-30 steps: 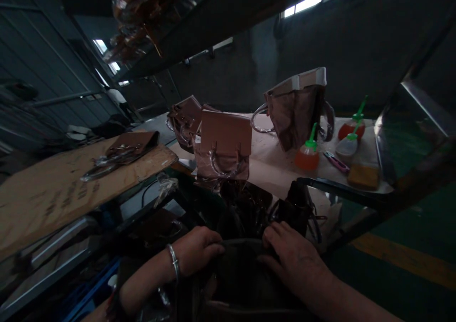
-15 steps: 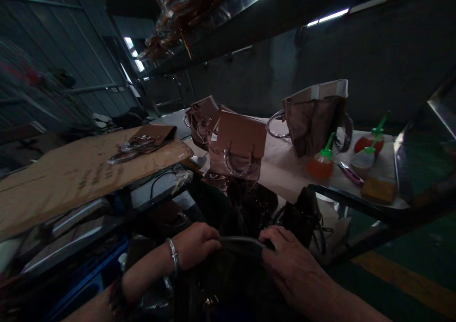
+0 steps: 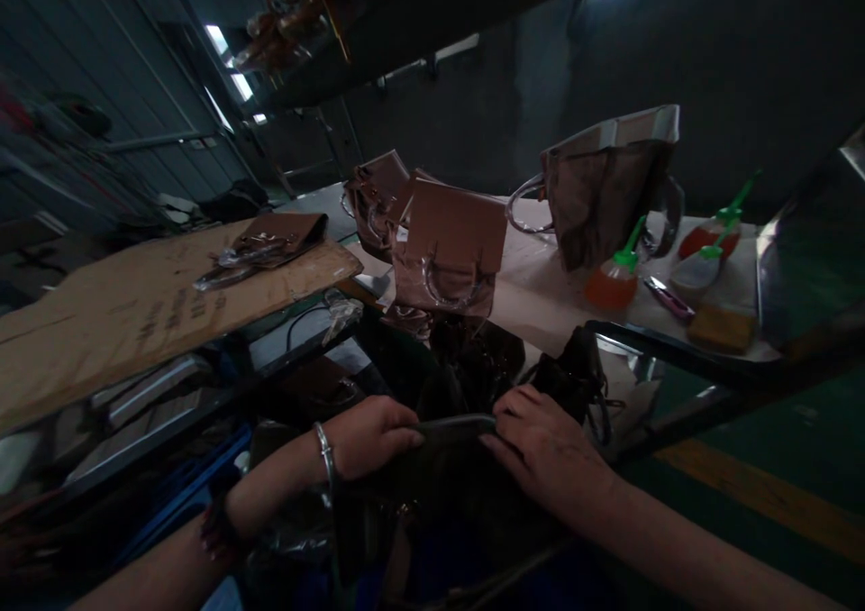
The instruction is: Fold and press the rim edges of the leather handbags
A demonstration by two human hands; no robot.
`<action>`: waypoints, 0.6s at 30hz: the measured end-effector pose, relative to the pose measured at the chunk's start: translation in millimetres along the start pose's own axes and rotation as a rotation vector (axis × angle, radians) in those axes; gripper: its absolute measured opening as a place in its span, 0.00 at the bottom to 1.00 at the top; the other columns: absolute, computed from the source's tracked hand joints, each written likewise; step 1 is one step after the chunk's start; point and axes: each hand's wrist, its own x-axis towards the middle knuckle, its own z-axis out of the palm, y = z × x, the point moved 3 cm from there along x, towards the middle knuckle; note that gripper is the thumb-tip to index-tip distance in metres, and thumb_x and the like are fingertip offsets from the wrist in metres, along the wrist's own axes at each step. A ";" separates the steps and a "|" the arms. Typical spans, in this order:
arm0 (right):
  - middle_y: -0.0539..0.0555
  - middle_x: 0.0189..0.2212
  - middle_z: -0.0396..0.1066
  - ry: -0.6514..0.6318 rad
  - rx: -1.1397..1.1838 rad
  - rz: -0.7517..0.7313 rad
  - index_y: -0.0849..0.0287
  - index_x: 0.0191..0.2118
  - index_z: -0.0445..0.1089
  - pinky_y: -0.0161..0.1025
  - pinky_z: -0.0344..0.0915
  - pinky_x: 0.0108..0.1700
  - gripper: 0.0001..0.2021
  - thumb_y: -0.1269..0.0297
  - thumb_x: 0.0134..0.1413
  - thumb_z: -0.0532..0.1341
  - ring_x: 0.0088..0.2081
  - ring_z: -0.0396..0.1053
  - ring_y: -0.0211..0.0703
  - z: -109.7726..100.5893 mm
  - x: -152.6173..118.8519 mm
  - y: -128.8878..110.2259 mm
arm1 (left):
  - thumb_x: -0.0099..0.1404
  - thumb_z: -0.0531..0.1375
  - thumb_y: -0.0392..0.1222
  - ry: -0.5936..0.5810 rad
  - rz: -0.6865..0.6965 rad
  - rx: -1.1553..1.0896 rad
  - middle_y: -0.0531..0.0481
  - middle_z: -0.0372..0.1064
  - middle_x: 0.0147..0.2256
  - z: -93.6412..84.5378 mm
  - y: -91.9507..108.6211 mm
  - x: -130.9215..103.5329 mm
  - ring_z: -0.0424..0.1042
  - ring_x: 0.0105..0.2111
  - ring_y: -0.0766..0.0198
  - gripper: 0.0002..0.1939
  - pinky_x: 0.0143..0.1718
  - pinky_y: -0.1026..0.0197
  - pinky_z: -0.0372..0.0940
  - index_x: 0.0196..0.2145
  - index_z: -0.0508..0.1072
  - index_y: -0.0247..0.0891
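A dark handbag (image 3: 452,485) is low in the middle of the head view, its upper edge stretched between my two hands. My left hand (image 3: 375,435), with a silver bangle at the wrist, pinches that edge at its left end. At the right end my right hand (image 3: 541,440) grips the same edge, thumb on the near side and fingers over the top. The bag's lower part is too dark to make out well. Just beyond my hands lie more dark bags (image 3: 477,359).
A brown handbag (image 3: 452,232) stands on the pale table (image 3: 533,314), with a taller open bag (image 3: 601,196) to its right. Green-tipped bottles (image 3: 612,287), a pink-handled cutter (image 3: 669,300) and a sponge (image 3: 722,327) lie at right. Cardboard (image 3: 122,323) covers the left table.
Both hands have shifted slightly up in view with the bag's edge still in them. More of the bag's lower part shows. My head view has tilted a little.
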 end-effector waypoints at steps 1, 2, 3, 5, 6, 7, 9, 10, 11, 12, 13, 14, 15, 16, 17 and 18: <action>0.53 0.31 0.62 0.009 0.005 0.005 0.60 0.29 0.66 0.40 0.57 0.40 0.08 0.66 0.53 0.52 0.37 0.57 0.42 0.2 1.1 0.5 | 0.58 0.49 0.45 -0.014 -0.007 -0.023 0.54 0.67 0.24 0.0 -1.8 1.3 0.63 0.24 0.67 0.15 0.22 0.69 0.53 0.29 0.71 0.35; 0.53 0.31 0.62 0.013 0.002 0.016 0.61 0.29 0.65 0.40 0.57 0.40 0.07 0.66 0.53 0.53 0.37 0.57 0.42 0.7 2.0 1.3 | 0.58 0.49 0.46 -0.030 -0.013 -0.046 0.53 0.67 0.24 0.2 -3.1 2.4 0.63 0.24 0.67 0.15 0.22 0.69 0.53 0.29 0.71 0.34; 0.53 0.31 0.62 0.014 -0.007 0.033 0.61 0.29 0.65 0.40 0.57 0.39 0.07 0.65 0.52 0.53 0.36 0.58 0.42 1.4 2.9 2.1 | 0.58 0.49 0.46 -0.045 -0.017 -0.067 0.53 0.67 0.24 0.4 -3.8 3.4 0.63 0.23 0.67 0.15 0.21 0.69 0.53 0.29 0.71 0.34; 0.54 0.32 0.62 0.008 -0.035 0.061 0.61 0.31 0.64 0.41 0.58 0.38 0.07 0.62 0.51 0.55 0.36 0.58 0.43 2.7 4.5 3.6 | 0.58 0.49 0.47 -0.066 -0.025 -0.094 0.53 0.67 0.24 0.5 -4.0 4.8 0.63 0.23 0.67 0.16 0.21 0.68 0.53 0.30 0.71 0.34; 0.54 0.32 0.62 0.004 -0.048 0.066 0.61 0.31 0.63 0.41 0.58 0.38 0.08 0.61 0.50 0.56 0.35 0.59 0.43 3.3 5.4 4.0 | 0.58 0.49 0.47 -0.070 -0.029 -0.099 0.53 0.68 0.25 0.4 -3.9 5.3 0.63 0.23 0.67 0.16 0.21 0.68 0.53 0.30 0.71 0.34; 0.54 0.31 0.62 -0.001 -0.056 0.064 0.61 0.32 0.63 0.42 0.58 0.38 0.09 0.60 0.49 0.56 0.35 0.59 0.44 3.6 6.4 4.2 | 0.58 0.49 0.48 -0.069 -0.031 -0.102 0.53 0.67 0.25 0.1 -3.7 5.8 0.63 0.23 0.67 0.16 0.21 0.68 0.53 0.30 0.71 0.34; 0.54 0.31 0.62 -0.005 -0.050 0.046 0.61 0.31 0.63 0.42 0.59 0.37 0.08 0.61 0.49 0.56 0.35 0.59 0.43 3.7 8.5 4.0 | 0.58 0.49 0.48 -0.058 -0.034 -0.108 0.53 0.67 0.24 -0.7 -4.5 6.5 0.63 0.23 0.67 0.17 0.21 0.68 0.53 0.30 0.71 0.34; 0.53 0.31 0.62 -0.007 -0.036 0.026 0.60 0.30 0.63 0.41 0.59 0.37 0.07 0.62 0.50 0.56 0.35 0.59 0.43 3.6 9.5 3.6 | 0.57 0.49 0.48 -0.053 -0.035 -0.116 0.53 0.67 0.24 -1.0 -5.5 6.9 0.63 0.23 0.67 0.16 0.21 0.68 0.53 0.30 0.71 0.34; 0.53 0.31 0.62 -0.008 -0.016 0.005 0.60 0.30 0.63 0.41 0.59 0.37 0.06 0.63 0.51 0.55 0.35 0.59 0.42 3.5 10.4 3.2 | 0.57 0.49 0.48 -0.048 -0.037 -0.127 0.53 0.67 0.24 -1.4 -6.8 7.2 0.63 0.23 0.67 0.16 0.21 0.68 0.53 0.30 0.71 0.34; 0.53 0.31 0.62 -0.011 0.008 -0.015 0.60 0.29 0.64 0.40 0.59 0.38 0.06 0.64 0.52 0.55 0.36 0.59 0.42 3.4 11.3 2.7 | 0.57 0.49 0.48 -0.046 -0.039 -0.140 0.53 0.67 0.24 -1.7 -8.5 7.6 0.63 0.23 0.67 0.16 0.21 0.68 0.53 0.29 0.71 0.33; 0.53 0.31 0.62 -0.016 0.033 -0.033 0.60 0.30 0.64 0.40 0.59 0.38 0.06 0.64 0.52 0.54 0.36 0.59 0.42 3.6 12.1 2.3 | 0.57 0.50 0.48 -0.047 -0.040 -0.154 0.53 0.67 0.24 -2.0 -10.4 8.0 0.63 0.23 0.67 0.16 0.21 0.68 0.54 0.29 0.71 0.33; 0.53 0.32 0.62 -0.020 0.051 -0.042 0.60 0.30 0.65 0.40 0.59 0.38 0.07 0.64 0.53 0.53 0.36 0.58 0.42 3.9 13.0 2.0 | 0.57 0.50 0.48 -0.051 -0.041 -0.168 0.52 0.67 0.24 -2.2 -12.2 8.4 0.63 0.23 0.67 0.16 0.21 0.68 0.54 0.29 0.71 0.33; 0.53 0.32 0.62 -0.024 0.059 -0.041 0.60 0.30 0.66 0.40 0.59 0.38 0.07 0.64 0.53 0.53 0.37 0.58 0.42 4.2 13.9 2.0 | 0.57 0.50 0.49 -0.058 -0.042 -0.184 0.52 0.67 0.24 -2.4 -13.9 8.7 0.63 0.23 0.67 0.17 0.21 0.68 0.54 0.30 0.71 0.33; 0.53 0.31 0.62 -0.029 0.058 -0.028 0.60 0.29 0.66 0.40 0.59 0.39 0.08 0.64 0.53 0.53 0.37 0.58 0.42 4.6 14.9 2.3 | 0.57 0.50 0.49 -0.066 -0.044 -0.199 0.52 0.67 0.24 -2.5 -15.5 9.1 0.63 0.23 0.67 0.17 0.21 0.68 0.54 0.30 0.71 0.33; 0.53 0.31 0.62 -0.034 0.049 -0.010 0.60 0.29 0.66 0.40 0.59 0.39 0.08 0.65 0.53 0.52 0.37 0.58 0.42 5.1 16.0 2.6 | 0.56 0.50 0.49 -0.075 -0.047 -0.216 0.52 0.67 0.25 -2.7 -16.9 9.4 0.63 0.23 0.67 0.17 0.21 0.68 0.55 0.30 0.71 0.33; 0.53 0.31 0.62 -0.043 0.034 0.010 0.60 0.29 0.66 0.40 0.59 0.39 0.08 0.66 0.53 0.52 0.36 0.59 0.42 5.5 17.2 2.8 | 0.56 0.50 0.50 -0.080 -0.049 -0.233 0.52 0.67 0.25 -3.0 -18.0 9.7 0.63 0.23 0.66 0.17 0.21 0.68 0.55 0.30 0.70 0.33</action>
